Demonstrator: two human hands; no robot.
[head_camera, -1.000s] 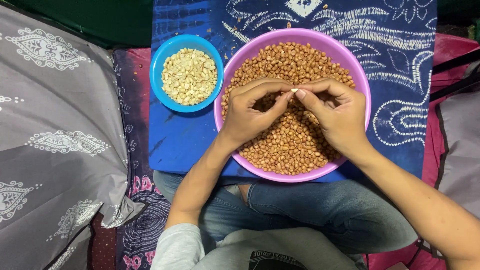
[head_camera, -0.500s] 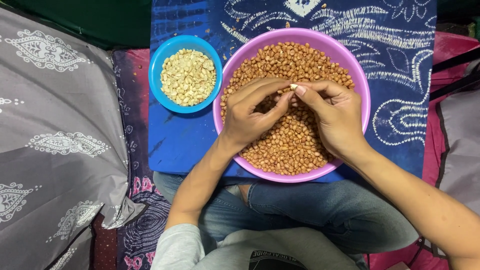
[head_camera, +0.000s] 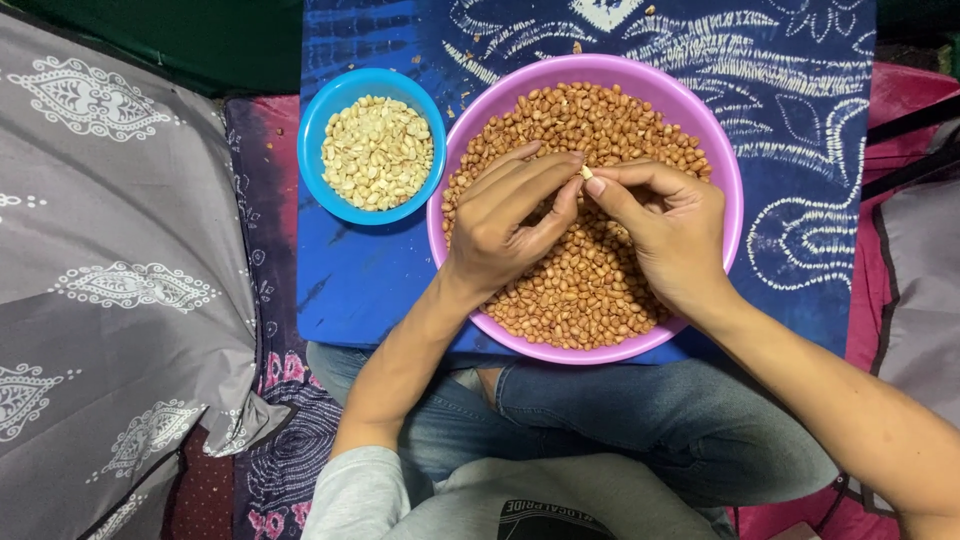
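Lap: the person sits cross-legged in blue denim jeans (head_camera: 640, 420) and a grey long-sleeved top (head_camera: 370, 495), just below the wrists.
Left hand (head_camera: 500, 225): it is over the bowl, the long fingers (head_camera: 520, 175) stretched toward the right, the thumb tip pressed against the small pale peeled peanut (head_camera: 587, 172).
Right hand (head_camera: 665, 235): fingers curled, thumb and forefinger pinching the same peanut from the other side; the fingertips of both hands meet there.
Large round purple plastic bowl (head_camera: 455, 140): directly under both hands, full of reddish-brown unpeeled peanuts (head_camera: 590, 290).
Small round blue plastic bowl (head_camera: 318, 120): left of the left fingers, just beside the purple bowl, holding pale peeled peanuts (head_camera: 378, 150).
Blue cloth with white pattern (head_camera: 790, 150): it lies under both bowls, beyond the fingertips.
Grey patterned cushion (head_camera: 110, 270): far left, well apart from the hands.
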